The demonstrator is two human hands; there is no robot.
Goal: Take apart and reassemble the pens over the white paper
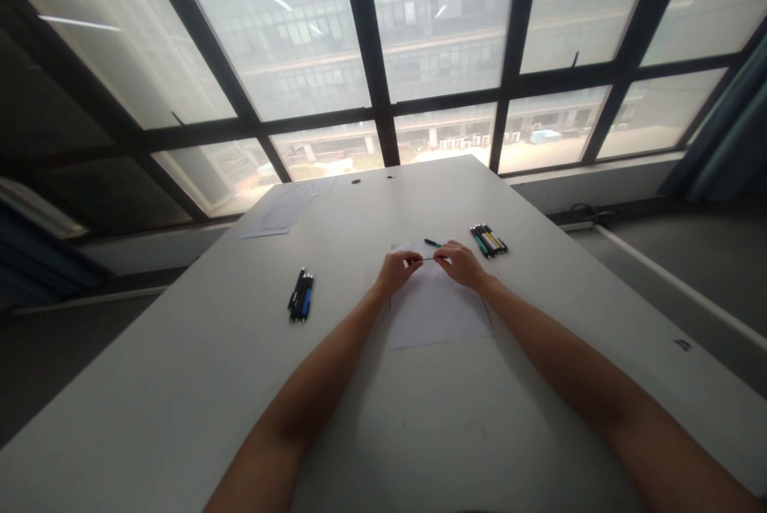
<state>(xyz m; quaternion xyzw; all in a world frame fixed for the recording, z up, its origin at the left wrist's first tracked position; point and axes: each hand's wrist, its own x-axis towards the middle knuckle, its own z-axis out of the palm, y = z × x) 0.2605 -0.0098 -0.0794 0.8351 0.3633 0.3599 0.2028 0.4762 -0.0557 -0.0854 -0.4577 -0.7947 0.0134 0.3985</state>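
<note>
Above the far part of a white paper sheet (440, 309), my left hand (395, 270) and my right hand (460, 264) pinch opposite ends of a thin dark rod (427, 259), perhaps a pen refill. The fingers of both hands are closed on it, and a short stretch shows between them. Just beyond the rod, a dark and green pen piece (432, 243) lies beside my right hand's fingers. What the fingertips cover cannot be made out.
Several black and blue pens (300, 296) lie left of the sheet. Several pens with green, yellow and white parts (489, 241) lie to the right. Printed papers (279, 213) rest at the table's (240, 385) far left. A small dark item (682, 344) sits near the right edge.
</note>
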